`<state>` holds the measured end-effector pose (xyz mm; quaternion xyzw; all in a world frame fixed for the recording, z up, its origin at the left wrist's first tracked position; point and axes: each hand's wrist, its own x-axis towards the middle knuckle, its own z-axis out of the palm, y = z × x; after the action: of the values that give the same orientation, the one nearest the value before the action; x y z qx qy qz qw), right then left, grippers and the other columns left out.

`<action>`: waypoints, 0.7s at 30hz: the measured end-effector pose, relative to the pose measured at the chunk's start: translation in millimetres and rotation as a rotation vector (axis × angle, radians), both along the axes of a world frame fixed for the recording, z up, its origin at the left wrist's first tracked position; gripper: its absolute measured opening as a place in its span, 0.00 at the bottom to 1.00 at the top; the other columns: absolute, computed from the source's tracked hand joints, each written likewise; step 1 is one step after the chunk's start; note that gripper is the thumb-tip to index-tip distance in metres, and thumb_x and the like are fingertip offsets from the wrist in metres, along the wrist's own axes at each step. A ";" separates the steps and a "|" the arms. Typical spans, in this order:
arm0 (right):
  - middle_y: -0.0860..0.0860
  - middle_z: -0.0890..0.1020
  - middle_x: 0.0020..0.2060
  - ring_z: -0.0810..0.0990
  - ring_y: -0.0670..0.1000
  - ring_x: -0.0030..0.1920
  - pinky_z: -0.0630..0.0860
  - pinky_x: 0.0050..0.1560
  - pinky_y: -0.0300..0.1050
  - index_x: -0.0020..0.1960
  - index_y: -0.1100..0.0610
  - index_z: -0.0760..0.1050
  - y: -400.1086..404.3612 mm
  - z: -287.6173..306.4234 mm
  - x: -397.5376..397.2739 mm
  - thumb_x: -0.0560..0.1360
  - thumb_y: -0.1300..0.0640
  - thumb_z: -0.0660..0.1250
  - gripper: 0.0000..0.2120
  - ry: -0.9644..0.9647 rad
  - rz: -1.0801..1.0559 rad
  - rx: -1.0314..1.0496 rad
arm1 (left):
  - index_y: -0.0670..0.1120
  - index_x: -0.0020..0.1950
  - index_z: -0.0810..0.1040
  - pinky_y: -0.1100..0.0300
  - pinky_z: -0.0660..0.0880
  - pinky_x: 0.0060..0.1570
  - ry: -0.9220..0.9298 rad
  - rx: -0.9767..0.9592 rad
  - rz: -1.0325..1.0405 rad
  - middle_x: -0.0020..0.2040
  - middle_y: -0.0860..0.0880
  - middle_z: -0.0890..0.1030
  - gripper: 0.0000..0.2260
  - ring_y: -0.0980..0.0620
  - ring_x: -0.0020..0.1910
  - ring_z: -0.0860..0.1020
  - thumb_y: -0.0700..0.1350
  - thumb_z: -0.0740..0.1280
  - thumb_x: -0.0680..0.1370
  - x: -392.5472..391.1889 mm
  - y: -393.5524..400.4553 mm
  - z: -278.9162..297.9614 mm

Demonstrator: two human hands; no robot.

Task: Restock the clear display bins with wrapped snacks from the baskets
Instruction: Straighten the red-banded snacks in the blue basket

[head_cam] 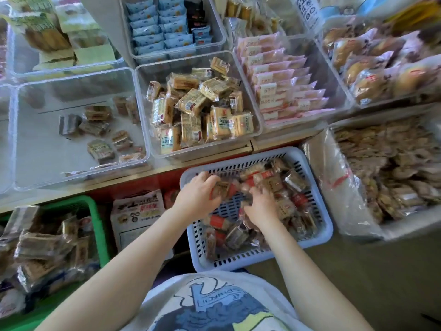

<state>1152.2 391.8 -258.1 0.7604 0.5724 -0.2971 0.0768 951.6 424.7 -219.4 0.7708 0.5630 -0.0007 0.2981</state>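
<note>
Shop shelf packed with clear bins, baskets on the floor below it. Landmark: blue basket (259, 258). I've got both hands in it: left hand (199, 194) curled round a clump of wrapped snacks (253, 187) at its far-left corner, right hand (261, 206) gripping more mid-basket. The bin just beyond the basket (200, 108) looks roughly half full; the bin up-left of it (78, 130) holds only a few packs. Green basket (71, 211) left of it is loaded. My read: plenty left to restock.
</note>
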 end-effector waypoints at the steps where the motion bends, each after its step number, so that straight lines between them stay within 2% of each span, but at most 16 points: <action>1: 0.55 0.63 0.76 0.63 0.59 0.74 0.65 0.72 0.59 0.74 0.52 0.65 -4.0 -5.4 10.0 0.78 0.53 0.67 0.26 -0.049 0.059 -0.094 | 0.51 0.73 0.67 0.57 0.73 0.46 0.028 -0.045 -0.018 0.62 0.47 0.71 0.22 0.46 0.59 0.73 0.52 0.63 0.80 6.2 -1.8 -1.7; 4: 0.52 0.54 0.80 0.55 0.60 0.78 0.58 0.76 0.62 0.80 0.51 0.55 -14.4 -21.2 27.5 0.77 0.60 0.66 0.35 -0.143 0.232 -0.246 | 0.51 0.71 0.68 0.59 0.69 0.43 0.092 -0.128 -0.073 0.61 0.48 0.71 0.19 0.47 0.56 0.74 0.52 0.62 0.80 18.4 -6.6 -4.4; 7: 0.54 0.57 0.79 0.54 0.60 0.78 0.55 0.76 0.65 0.78 0.52 0.58 -15.7 -25.2 28.3 0.75 0.67 0.61 0.34 -0.211 0.320 -0.196 | 0.51 0.70 0.69 0.60 0.67 0.43 0.120 -0.180 -0.077 0.62 0.48 0.70 0.17 0.48 0.58 0.73 0.51 0.61 0.81 21.5 -10.0 -4.0; 11: 0.56 0.61 0.76 0.55 0.60 0.77 0.54 0.75 0.66 0.73 0.52 0.64 -15.0 -23.3 28.2 0.74 0.69 0.61 0.30 -0.197 0.319 -0.139 | 0.53 0.71 0.69 0.60 0.68 0.46 0.126 -0.214 -0.063 0.64 0.48 0.71 0.18 0.49 0.61 0.73 0.51 0.60 0.82 17.8 -13.2 -4.3; 13: 0.55 0.68 0.71 0.63 0.59 0.73 0.60 0.73 0.64 0.68 0.50 0.67 -16.9 -19.6 30.2 0.75 0.65 0.65 0.24 -0.121 0.278 -0.044 | 0.54 0.71 0.70 0.61 0.68 0.45 0.110 -0.225 -0.043 0.64 0.49 0.71 0.17 0.50 0.58 0.74 0.51 0.61 0.82 14.8 -14.9 -3.2; 15: 0.51 0.76 0.61 0.72 0.57 0.64 0.71 0.65 0.58 0.63 0.48 0.69 -16.5 -6.5 28.0 0.76 0.58 0.70 0.18 0.038 0.165 0.050 | 0.54 0.71 0.69 0.62 0.67 0.41 0.081 -0.209 -0.022 0.64 0.49 0.71 0.18 0.52 0.51 0.73 0.51 0.61 0.82 12.0 -17.0 -2.2; 17: 0.47 0.77 0.53 0.75 0.53 0.56 0.76 0.55 0.54 0.59 0.47 0.71 -11.8 16.9 18.6 0.75 0.55 0.72 0.16 0.226 0.072 0.127 | 0.54 0.73 0.66 0.64 0.68 0.42 -0.010 -0.172 0.028 0.68 0.50 0.68 0.21 0.54 0.51 0.72 0.53 0.63 0.81 8.3 -19.2 3.2; 19: 0.45 0.77 0.51 0.74 0.50 0.53 0.76 0.52 0.51 0.56 0.45 0.72 -4.2 44.4 2.3 0.74 0.56 0.73 0.15 0.373 0.086 0.201 | 0.56 0.75 0.65 0.64 0.68 0.54 -0.190 -0.176 0.146 0.72 0.56 0.63 0.25 0.57 0.61 0.70 0.58 0.65 0.79 1.3 -18.0 15.2; 21: 0.44 0.77 0.51 0.75 0.47 0.52 0.75 0.53 0.46 0.56 0.46 0.74 5.1 71.5 -19.9 0.73 0.58 0.74 0.15 0.508 0.129 0.283 | 0.58 0.73 0.68 0.59 0.69 0.63 -0.418 -0.272 0.351 0.70 0.57 0.66 0.24 0.58 0.65 0.69 0.61 0.66 0.78 -12.3 -11.8 34.9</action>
<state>1132.4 396.9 -186.6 0.6269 0.6563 -0.3896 -0.1566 939.4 412.9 -184.5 0.5982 0.6089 0.1342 0.5034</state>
